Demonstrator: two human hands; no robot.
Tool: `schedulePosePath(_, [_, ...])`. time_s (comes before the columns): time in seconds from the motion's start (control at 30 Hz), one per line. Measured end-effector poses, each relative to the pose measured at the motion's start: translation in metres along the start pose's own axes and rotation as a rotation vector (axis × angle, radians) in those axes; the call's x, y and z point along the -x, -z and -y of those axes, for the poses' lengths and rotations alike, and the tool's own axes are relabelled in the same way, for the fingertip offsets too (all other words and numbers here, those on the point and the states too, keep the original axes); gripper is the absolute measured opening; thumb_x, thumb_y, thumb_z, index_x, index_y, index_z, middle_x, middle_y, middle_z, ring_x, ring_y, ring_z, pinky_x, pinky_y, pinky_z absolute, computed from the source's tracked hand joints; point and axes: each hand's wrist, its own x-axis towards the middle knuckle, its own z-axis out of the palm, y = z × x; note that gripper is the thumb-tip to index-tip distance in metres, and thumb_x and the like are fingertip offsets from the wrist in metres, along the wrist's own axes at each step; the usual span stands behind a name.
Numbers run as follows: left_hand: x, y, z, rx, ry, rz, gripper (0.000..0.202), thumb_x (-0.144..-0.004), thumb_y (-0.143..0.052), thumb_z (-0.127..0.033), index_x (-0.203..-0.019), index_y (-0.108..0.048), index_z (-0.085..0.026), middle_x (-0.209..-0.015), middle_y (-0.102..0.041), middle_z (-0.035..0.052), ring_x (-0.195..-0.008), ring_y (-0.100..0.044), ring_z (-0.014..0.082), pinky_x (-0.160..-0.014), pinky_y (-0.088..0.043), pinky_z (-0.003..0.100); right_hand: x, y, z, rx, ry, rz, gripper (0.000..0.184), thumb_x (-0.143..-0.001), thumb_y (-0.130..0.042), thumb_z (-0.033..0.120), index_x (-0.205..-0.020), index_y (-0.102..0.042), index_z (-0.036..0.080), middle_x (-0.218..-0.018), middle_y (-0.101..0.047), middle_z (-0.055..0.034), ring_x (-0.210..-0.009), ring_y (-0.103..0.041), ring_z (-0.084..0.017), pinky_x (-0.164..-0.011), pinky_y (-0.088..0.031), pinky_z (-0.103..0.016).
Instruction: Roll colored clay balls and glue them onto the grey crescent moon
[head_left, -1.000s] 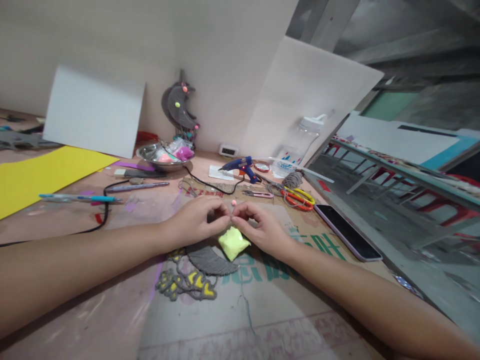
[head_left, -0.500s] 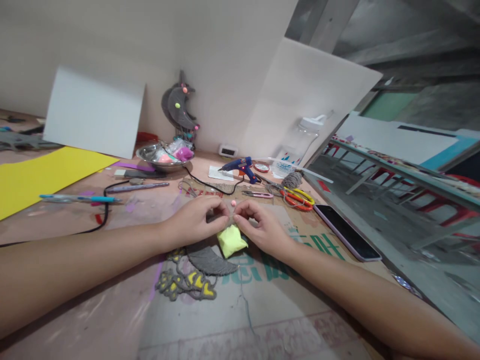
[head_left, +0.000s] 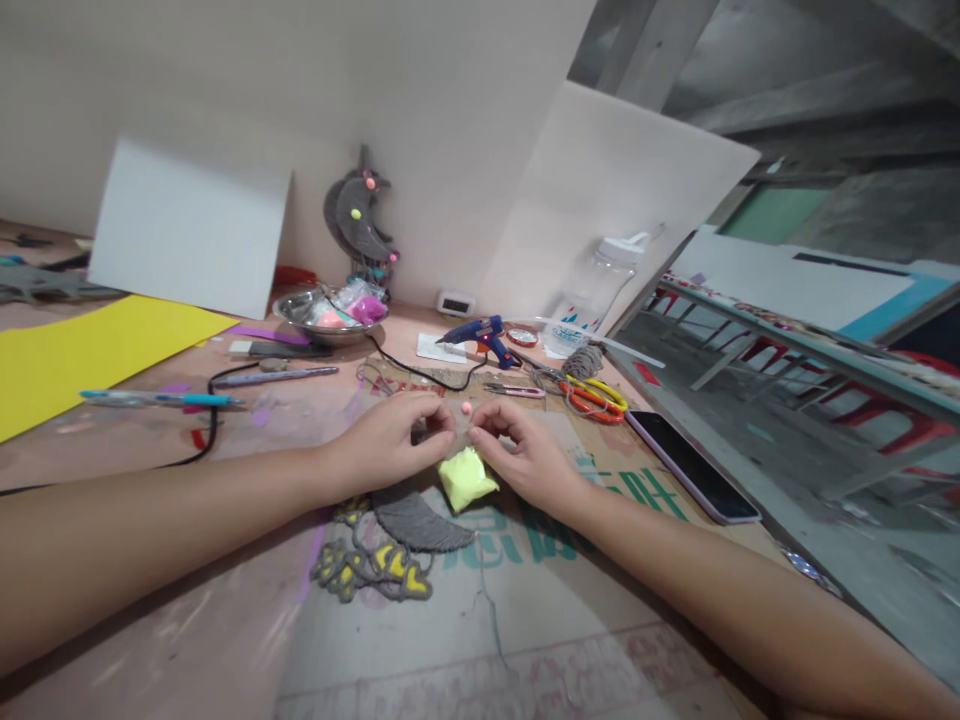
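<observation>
A small clear plastic bag of neon-yellow modelling clay (head_left: 468, 480) hangs between my hands just above the cardboard. My left hand (head_left: 409, 435) pinches the left side of the bag's clear top, thumb against fingers. On its right side, my right hand (head_left: 525, 450) is closed in a like pinch; the exact grip is hard to make out. Just beyond my fingertips lies a small pink ball (head_left: 466, 408). Below the bag rests a grey yarn-covered crescent (head_left: 424, 522), partly behind my left hand. Grey-outlined cloud shapes with yellow filling (head_left: 375, 570) adjoin it.
Beyond my hands lie a blue glue gun (head_left: 480, 332), a pink cutter (head_left: 516, 390), scissors (head_left: 600, 397) and grey yarn (head_left: 583, 360). A phone (head_left: 694, 465) lies at the right edge. A metal bowl (head_left: 300, 318) holds clay packets. A bottle (head_left: 592, 290) stands behind.
The clay bag has shifted slightly to the right and turned a little. My fingertips have moved slightly farther apart; my arms stay nearly still.
</observation>
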Motion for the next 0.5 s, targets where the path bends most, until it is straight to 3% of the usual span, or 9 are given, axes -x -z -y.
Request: schedulePosePath(0.5, [-0.0005,0.0,0.0002,0.018,0.08,-0.018,0.012,-0.079,-0.05,-0.026,-0.076,-0.056,-0.016,-0.074,-0.058,0.0012,-0.073,-0.054,0.0151,-0.065,-0.042,0.026,0.0,0.0001,-0.0041,-0.063,-0.06,-0.098,0.013,-0.085,-0.053,0.032,-0.086,-0.049,0.02,-0.068,-0.049,0.0027,-0.059,-0.045,-0.01,-0.052,-0.036,-0.021])
